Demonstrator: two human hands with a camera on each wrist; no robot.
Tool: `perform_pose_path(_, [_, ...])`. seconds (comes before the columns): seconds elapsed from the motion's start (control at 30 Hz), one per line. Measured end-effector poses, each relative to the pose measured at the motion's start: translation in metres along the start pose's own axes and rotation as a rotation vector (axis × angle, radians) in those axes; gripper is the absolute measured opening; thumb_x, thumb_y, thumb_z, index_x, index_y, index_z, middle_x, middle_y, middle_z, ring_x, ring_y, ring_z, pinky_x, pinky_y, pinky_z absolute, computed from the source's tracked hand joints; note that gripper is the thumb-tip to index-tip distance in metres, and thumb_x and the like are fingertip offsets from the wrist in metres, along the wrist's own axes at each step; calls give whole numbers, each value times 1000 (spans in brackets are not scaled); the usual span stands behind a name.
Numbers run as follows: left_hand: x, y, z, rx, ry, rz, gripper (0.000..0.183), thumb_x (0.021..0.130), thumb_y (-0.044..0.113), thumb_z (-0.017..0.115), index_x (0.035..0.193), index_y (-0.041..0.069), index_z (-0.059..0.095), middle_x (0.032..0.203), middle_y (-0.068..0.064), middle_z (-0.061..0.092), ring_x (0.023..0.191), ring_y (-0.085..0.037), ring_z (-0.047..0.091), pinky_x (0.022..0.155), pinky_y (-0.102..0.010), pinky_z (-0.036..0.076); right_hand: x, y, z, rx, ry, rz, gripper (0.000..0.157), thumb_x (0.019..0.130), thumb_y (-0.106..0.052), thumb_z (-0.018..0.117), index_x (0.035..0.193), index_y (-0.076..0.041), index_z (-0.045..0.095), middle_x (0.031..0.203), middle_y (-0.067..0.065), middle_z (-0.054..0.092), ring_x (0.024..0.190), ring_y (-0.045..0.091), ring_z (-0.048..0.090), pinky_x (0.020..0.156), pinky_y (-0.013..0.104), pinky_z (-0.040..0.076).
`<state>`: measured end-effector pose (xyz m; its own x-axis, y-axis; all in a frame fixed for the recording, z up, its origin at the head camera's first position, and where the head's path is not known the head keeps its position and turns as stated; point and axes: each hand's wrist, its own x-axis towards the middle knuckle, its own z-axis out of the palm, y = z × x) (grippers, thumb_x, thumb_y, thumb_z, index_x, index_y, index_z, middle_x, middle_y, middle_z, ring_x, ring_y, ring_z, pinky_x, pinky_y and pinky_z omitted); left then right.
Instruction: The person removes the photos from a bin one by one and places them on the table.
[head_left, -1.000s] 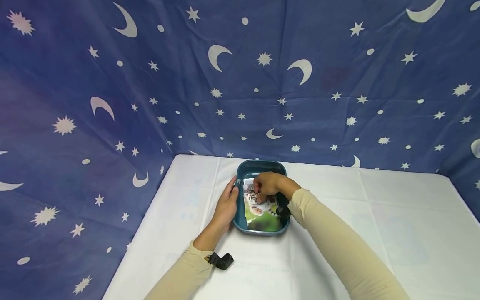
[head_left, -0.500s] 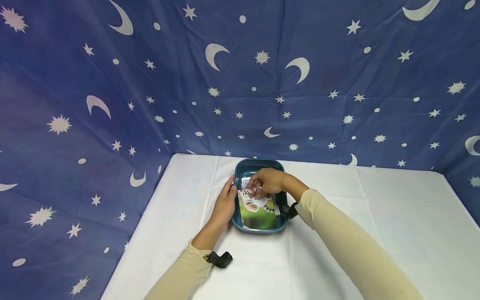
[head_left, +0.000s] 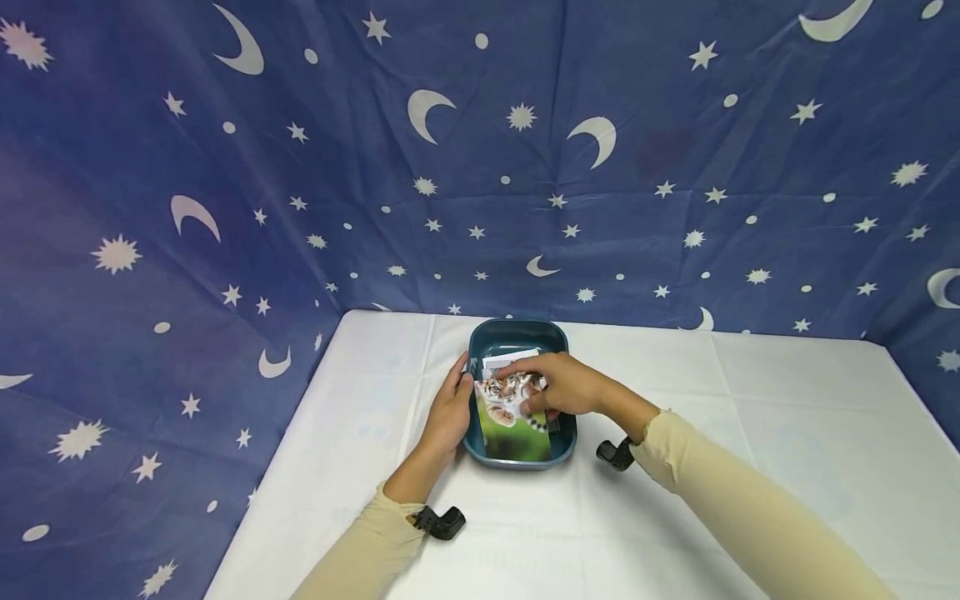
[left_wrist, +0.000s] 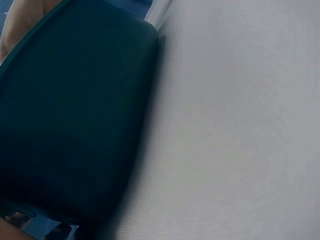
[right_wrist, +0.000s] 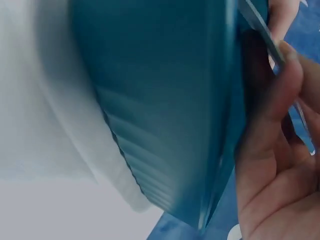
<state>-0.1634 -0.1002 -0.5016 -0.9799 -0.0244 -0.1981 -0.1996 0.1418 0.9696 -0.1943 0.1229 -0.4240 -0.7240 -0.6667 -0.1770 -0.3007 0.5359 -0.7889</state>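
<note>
Tiger card (head_left: 513,433): within the teal bin (head_left: 519,465)'s outline, over a white-edged card (head_left: 510,357); height off bin floor, couldn't tell.
Right hand (head_left: 566,385): over bin's right side, thumb and fingers pinched tiger card, apparently.
Left hand (head_left: 447,412): at bin's left wall, fingers fairly straight; gripping or pressing, couldn't tell.
Double-pick risk: edges overlapped, pinch could have caught both.
Bin-slide risk: loose left hand.

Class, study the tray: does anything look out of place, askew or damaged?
Yes, slightly askew: inside the teal tray, a white-edged card sticks out past the far edge of the tiger picture pinched by the right hand, so they don't line up. No damage shows.
</note>
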Motion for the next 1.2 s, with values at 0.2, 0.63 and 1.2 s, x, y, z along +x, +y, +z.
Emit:
perform_pose_path(0.2, [0, -1, 3, -8, -8, -8, 48, 111, 35, 41, 159, 37, 36, 165, -3, 37, 154, -31, 29, 125, -56, 22, -19, 7, 6, 10, 109, -21, 63, 91, -11, 77, 148, -28, 53, 87, 10, 66, 61, 22, 69, 60, 33, 60])
perform_pose_path(0.63, [0, 1, 4, -18, -9, -1, 48, 111, 35, 42, 159, 36, 37, 165, -2, 37, 156, -30, 25, 126, -56, 18, -68, 34, -26, 329, 465, 50, 60, 93, -10, 75, 148, -17, 52, 132, 18, 56, 76, 17, 70, 63, 38, 60])
perform_pose_path(1.2, [-1, 2, 2, -25, 8, -6, 48, 111, 36, 41, 159, 35, 36, 166, 0, 35, 157, -27, 23, 127, -54, 18, -105, 109, -57, 219, 564, 236, 60, 96, -15, 73, 150, -11, 48, 116, 20, 49, 79, 10, 63, 67, 31, 60])
